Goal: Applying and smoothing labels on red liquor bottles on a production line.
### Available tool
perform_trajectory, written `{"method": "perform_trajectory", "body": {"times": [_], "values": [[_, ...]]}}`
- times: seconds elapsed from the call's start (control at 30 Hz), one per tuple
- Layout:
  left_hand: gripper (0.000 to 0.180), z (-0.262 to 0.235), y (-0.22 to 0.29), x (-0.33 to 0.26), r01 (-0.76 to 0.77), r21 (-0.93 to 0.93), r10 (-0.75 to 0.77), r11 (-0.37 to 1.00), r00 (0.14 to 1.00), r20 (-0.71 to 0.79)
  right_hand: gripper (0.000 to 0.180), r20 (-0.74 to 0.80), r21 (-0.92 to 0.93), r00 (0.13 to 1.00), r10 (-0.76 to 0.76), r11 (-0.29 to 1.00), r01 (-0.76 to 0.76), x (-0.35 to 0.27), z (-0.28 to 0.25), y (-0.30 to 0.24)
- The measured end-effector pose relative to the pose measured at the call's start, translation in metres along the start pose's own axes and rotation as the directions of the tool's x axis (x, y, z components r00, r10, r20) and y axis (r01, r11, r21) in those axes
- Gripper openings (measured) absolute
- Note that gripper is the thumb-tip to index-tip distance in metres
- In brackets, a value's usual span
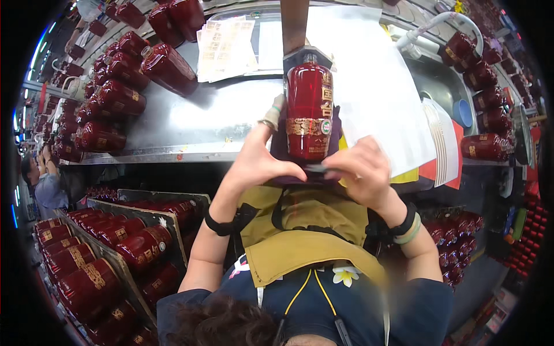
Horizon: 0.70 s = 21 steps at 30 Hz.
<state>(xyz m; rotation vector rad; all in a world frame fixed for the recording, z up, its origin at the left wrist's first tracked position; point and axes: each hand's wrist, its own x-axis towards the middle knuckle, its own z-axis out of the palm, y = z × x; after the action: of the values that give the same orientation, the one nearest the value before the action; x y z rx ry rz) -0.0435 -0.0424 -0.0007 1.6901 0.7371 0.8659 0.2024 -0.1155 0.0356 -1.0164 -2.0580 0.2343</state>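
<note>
Surface: a stainless steel worktable (pixel 190 124) crosses the upper half of the frame, its front edge running from left of centre to the right under the hands.
Room: a busy workshop; another person (pixel 43 179) stands at the far left edge with arms raised to a shelf.
Bottle: a glossy red ceramic bottle (pixel 310 109) with a gold band lies at upper centre on a dark purple cloth (pixel 279 147), its neck toward the top of the frame.
Left hand (pixel 259 158): just left of the bottle's base, fingers curled toward the thumb, index finger raised along the bottle's side; it pinches the cloth at the base, though the exact grip is hard to tell.
Right hand (pixel 360 167): just below and right of the bottle's base, fingers bent inward, pinching a small dark strip (pixel 316 168) between the two hands; the hand is mostly closed.
Paper: large white sheets (pixel 369 75) lie right of the bottle, and gold label sheets (pixel 225 49) lie at upper left of it.
Left side: rows of finished red bottles (pixel 112 98) crowd the table's upper left.
Right side: a sink (pixel 444 86) with a white tap, more red bottles beyond it.
Below: crates of red bottles (pixel 109 242) fill the lower left under the table edge.
Open room: a bare steel patch lies between the bottle rows and the cloth.
</note>
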Motion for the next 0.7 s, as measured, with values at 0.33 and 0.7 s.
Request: {"method": "perform_trajectory", "body": {"times": [0.33,0.7], "values": [[0.063,0.008,-0.028,0.07,0.395,-0.518,-0.506,0.759,0.858,-0.087,0.022,-0.398,0.119,0.847,0.352,0.935,-0.333,-0.016,0.0,-0.002],[0.054,-0.071,-0.022,0.082,0.293,0.441,-0.053,0.848,0.876,-0.479,0.063,-0.195,0.019,0.926,0.323,0.945,-0.326,-0.008,0.029,-0.012]]}}
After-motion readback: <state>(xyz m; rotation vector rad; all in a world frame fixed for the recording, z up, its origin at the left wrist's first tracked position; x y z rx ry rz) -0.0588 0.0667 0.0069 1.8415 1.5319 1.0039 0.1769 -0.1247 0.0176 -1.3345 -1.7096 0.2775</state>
